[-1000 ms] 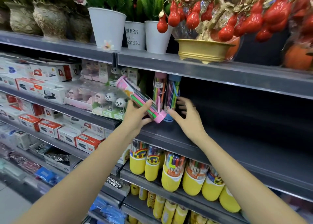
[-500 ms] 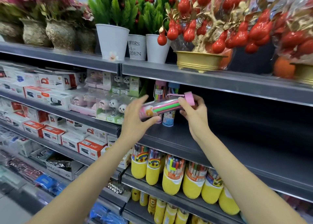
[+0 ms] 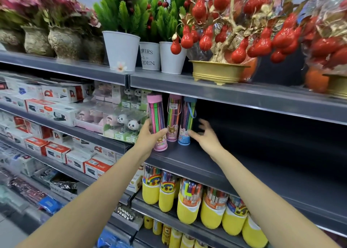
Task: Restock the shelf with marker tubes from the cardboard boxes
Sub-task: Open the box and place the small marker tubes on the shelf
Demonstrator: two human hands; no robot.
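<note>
While only the head view is on offer, it shows enough: the left hand (image 3: 150,138) is wrapped around the lower part of a pink-capped marker tube (image 3: 157,123), standing it upright at the front left of the dark shelf (image 3: 244,165). The tube's base looks to be on or just at the shelf surface; I cannot tell for certain that it is fully seated. Just beside it, further back, stand a second pink tube (image 3: 173,118) and a blue tube (image 3: 186,121), close together.

The right hand (image 3: 205,137) holds nothing. Its fingers are spread and relaxed, blurred, with the tips near or touching the blue tube's lower part.

No cardboard boxes are in view. Most of this shelf to the right is dark and unfilled, so the restocking seems far from finished.

Risks, as I judge them: these tubes are tall and narrow, so letting go before the base sits flat could tip the held one into its neighbours and knock the row over. It also stands close to the shelf's front edge, above the yellow-bottomed marker tubs (image 3: 185,204), and a nudge from either wrist could send it off.
</note>
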